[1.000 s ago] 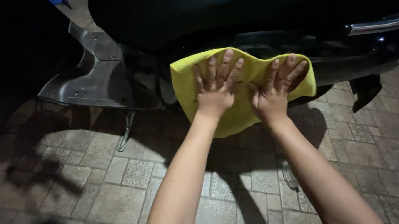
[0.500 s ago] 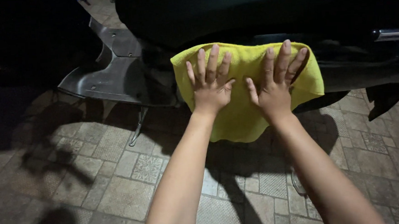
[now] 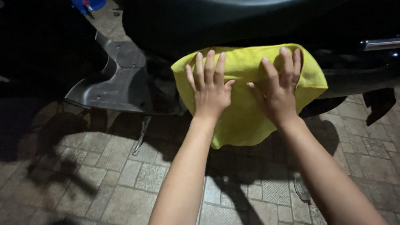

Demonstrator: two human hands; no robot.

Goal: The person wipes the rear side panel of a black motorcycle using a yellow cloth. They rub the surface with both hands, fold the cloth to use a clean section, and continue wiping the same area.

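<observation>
A yellow cloth (image 3: 248, 112) is spread against the black side panel of a scooter (image 3: 231, 19). My left hand (image 3: 209, 87) lies flat on the cloth's left half, fingers spread and pointing up. My right hand (image 3: 278, 88) presses flat on the right half, fingers also up. Both palms rest on the cloth without gripping it. The cloth's lower edge hangs loose below my wrists.
The scooter's grey footboard (image 3: 116, 85) juts out to the left, with a side stand (image 3: 141, 134) reaching the paved brick ground (image 3: 121, 185). A chrome bar (image 3: 388, 43) shows at the right. A blue container (image 3: 87, 2) sits at the top left.
Both hands and the cloth have slid a little to the right and up along the panel. The view has shifted, showing more of the seat above.
</observation>
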